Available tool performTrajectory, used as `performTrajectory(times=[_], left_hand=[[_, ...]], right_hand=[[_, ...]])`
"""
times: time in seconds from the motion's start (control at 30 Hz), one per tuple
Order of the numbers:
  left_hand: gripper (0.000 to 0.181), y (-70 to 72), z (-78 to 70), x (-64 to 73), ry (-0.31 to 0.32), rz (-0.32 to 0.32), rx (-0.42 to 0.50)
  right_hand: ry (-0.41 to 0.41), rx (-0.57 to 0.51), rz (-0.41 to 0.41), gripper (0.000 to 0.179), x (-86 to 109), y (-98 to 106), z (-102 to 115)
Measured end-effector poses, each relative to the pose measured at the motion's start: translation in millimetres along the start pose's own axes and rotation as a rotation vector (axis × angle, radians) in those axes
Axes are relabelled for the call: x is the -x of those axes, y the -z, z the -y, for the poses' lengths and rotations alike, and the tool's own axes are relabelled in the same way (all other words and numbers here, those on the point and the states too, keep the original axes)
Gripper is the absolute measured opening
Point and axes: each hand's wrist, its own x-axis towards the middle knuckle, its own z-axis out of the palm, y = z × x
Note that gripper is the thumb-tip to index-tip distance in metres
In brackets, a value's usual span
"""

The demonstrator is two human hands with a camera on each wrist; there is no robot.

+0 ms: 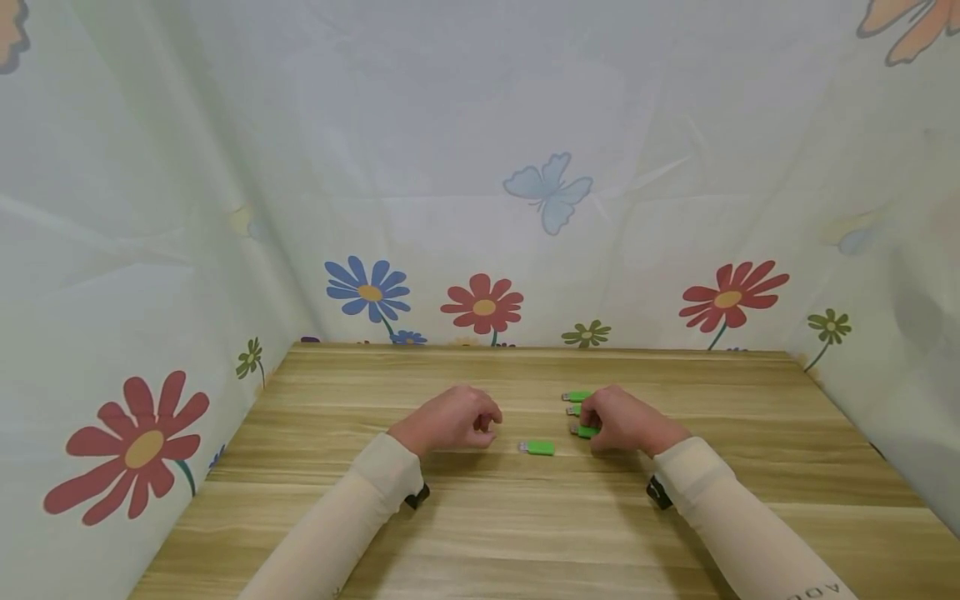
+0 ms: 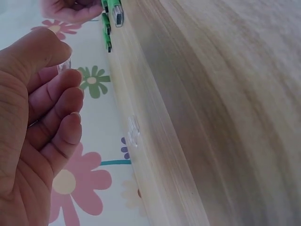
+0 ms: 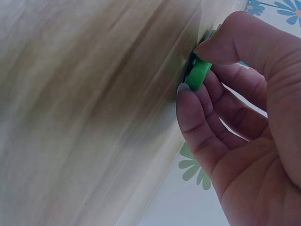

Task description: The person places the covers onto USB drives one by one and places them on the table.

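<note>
Noted smooth, bright-green plastic on the loose USB stick (image 1: 541, 448), faintly glossy on the gripped USB stick (image 3: 199, 75). At the connector (image 2: 118, 18), saw metal behind clear plastic. Logged transparent, glossy plastic for the pinched clear piece (image 2: 64, 66) and the lying clear piece (image 2: 134, 131). On the tabletop (image 1: 487, 533), recorded wood grain, smooth, low sheen. For the printed backdrop (image 1: 405, 133), saw creases with glossy streaks; could not separate cloth from plastic film. Read sleeves (image 1: 337, 515) as matt cloth.

Dark lettering (image 1: 823, 591) stands on the right sleeve (image 1: 750, 518), low in the head view. One letter looks like an A; the rounded ones beside it are unclear.
</note>
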Motion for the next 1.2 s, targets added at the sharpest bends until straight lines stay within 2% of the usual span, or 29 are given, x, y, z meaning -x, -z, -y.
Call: performTrajectory(times=[0.27, 0.47, 0.57, 0.83, 1.2], left_hand=[[0.01, 0.7, 1.3, -0.7, 0.039, 0.028, 0.017], [0.005, 0.9, 2.2, -1.6, 0.037, 0.023, 0.028], [0.006, 1.7, 1.5, -1.7, 0.031, 0.023, 0.024], [0.005, 3.5, -1.1, -3.2, 0.01, 0.018, -0.005], [0.005, 7.0, -6.1, -7.4, -0.003, 0.02, -0.028]], right_hand=[[0.009, 0.004, 0.003, 0.019, -0.7, 1.6, -2.5], [0.008, -0.071, -0.025, 0.021, -0.4, 6.5, -0.5], [0.017, -0.115, -0.036, 0.02, 0.0, 10.4, 4.6], [0.106, -0.156, -0.041, 0.019, 2.3, 21.6, 26.2], [0.137, -0.198, -0.038, 0.019, 1.5, 24.5, 43.6]])
